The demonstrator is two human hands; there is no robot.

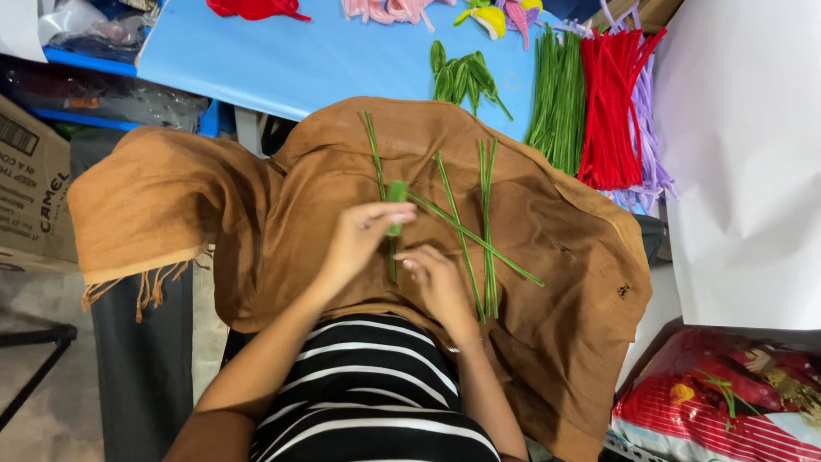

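1. our left hand (359,239) is raised over the lap, fingers curled and closed in a pinch on a green pipe cleaner (395,205) whose upper end is folded into a small flat loop.
2. our right hand (436,282) sits just beside it and a little lower, fingers bent inward near the lower stretch of the same stem; we cannot tell whether the fingertips actually grip it.
3. the pinched stem stands roughly upright between the two hands, above a brown cloth (256,214) spread across our lap.
4. several loose green stems (487,222) lie on that cloth to the right of the hands, some straight and side by side, one crossing them at a slant.
5. one more thin green stem (373,150) lies on the cloth above the left hand.
6. beyond the cloth is a blue table (299,60), carrying a cluster of finished green leaves (462,79).
7. to the right of those leaves lie bundles of green pipe cleaners (558,98), red pipe cleaners (611,111) and lilac pipe cleaners (647,128), packed side by side.
8. a red printed bag (727,393) rests at lower right, and a cardboard box (30,184) stands at far left.
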